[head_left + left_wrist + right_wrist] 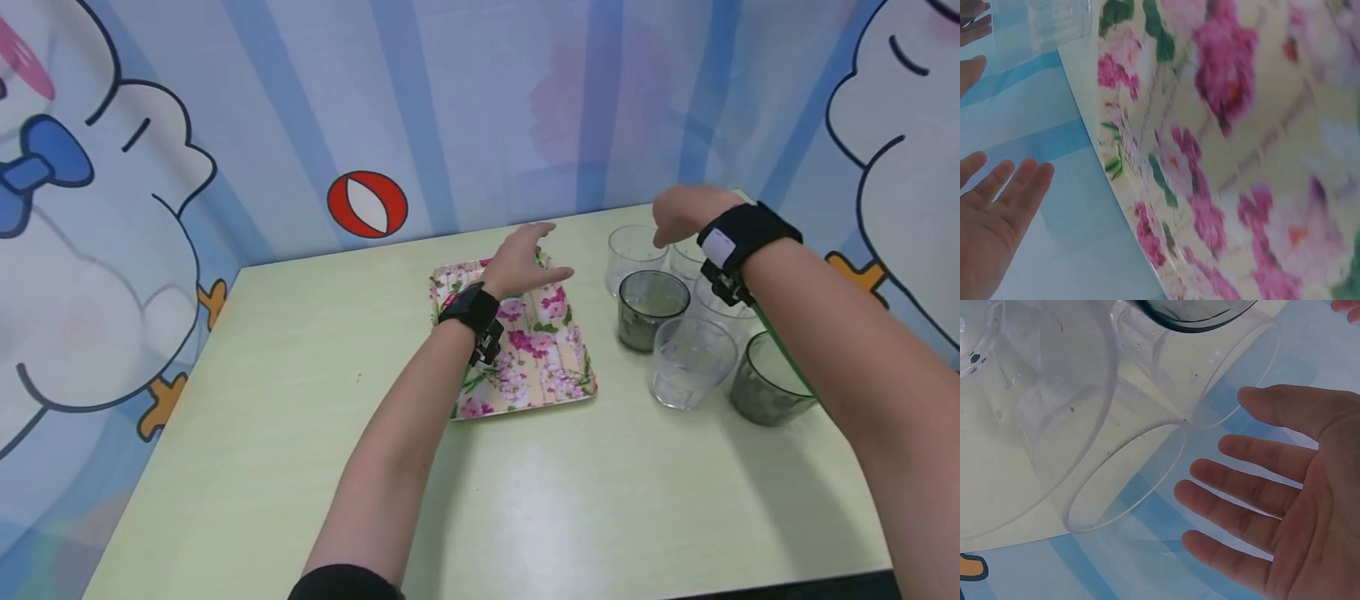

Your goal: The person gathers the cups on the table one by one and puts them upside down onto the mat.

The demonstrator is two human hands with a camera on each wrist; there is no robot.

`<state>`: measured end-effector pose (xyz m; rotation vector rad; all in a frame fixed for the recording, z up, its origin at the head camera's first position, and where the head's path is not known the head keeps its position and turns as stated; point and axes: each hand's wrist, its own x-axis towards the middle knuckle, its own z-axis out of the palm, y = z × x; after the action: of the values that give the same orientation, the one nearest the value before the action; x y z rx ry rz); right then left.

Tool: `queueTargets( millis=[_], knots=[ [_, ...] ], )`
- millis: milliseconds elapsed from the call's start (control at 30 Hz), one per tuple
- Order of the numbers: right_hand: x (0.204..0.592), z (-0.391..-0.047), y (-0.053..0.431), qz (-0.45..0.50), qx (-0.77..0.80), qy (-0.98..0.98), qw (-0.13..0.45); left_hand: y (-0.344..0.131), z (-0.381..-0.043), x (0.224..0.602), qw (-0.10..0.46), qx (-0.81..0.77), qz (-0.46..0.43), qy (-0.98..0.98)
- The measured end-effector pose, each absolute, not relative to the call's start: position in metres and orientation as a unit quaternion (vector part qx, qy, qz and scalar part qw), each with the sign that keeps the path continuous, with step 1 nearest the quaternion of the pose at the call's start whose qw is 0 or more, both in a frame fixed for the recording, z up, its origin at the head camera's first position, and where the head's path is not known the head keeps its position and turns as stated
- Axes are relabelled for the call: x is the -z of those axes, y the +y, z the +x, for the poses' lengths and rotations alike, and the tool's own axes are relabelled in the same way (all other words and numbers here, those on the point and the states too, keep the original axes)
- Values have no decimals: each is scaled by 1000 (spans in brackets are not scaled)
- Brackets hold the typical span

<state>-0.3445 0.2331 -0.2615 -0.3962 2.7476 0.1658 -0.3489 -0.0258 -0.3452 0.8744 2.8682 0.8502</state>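
Over the far part of a floral tray (536,350), my left hand (525,262) hovers with fingers spread and thumb out, holding nothing. The left wrist view shows that hand (997,219) beside the tray's edge (1127,203). My right hand (686,212) is above the back clear glasses, its fingers extended in the right wrist view (1310,500). The thumb and fingertips are near the rims of a clear glass (1232,369) and another clear glass (1125,478); its grasp is empty. The back left clear glass (626,254) stands nearest the tray.
Closer in are a smoky grey glass (651,321), a front clear glass (690,371) and a second smoky glass (768,392), partly behind the right forearm. The pale table (300,400) meets a patterned blue curtain (480,108) at the back.
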Motion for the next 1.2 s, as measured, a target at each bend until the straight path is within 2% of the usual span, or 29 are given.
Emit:
queueTargets(
  millis=[267, 567, 867, 1200],
  knots=[
    [264, -336, 228, -148, -40, 976, 152, -4, -351, 356, 15, -335, 271, 902],
    [271, -334, 236, -148, -11, 975, 163, 21, -350, 370, 14, -364, 275, 890],
    [278, -339, 238, -175, -5, 975, 136, 42, -356, 376, 4, -363, 258, 895],
    [282, -345, 230, -180, -15, 977, 114, 57, -358, 380, 43, -398, 238, 885]
  ],
)
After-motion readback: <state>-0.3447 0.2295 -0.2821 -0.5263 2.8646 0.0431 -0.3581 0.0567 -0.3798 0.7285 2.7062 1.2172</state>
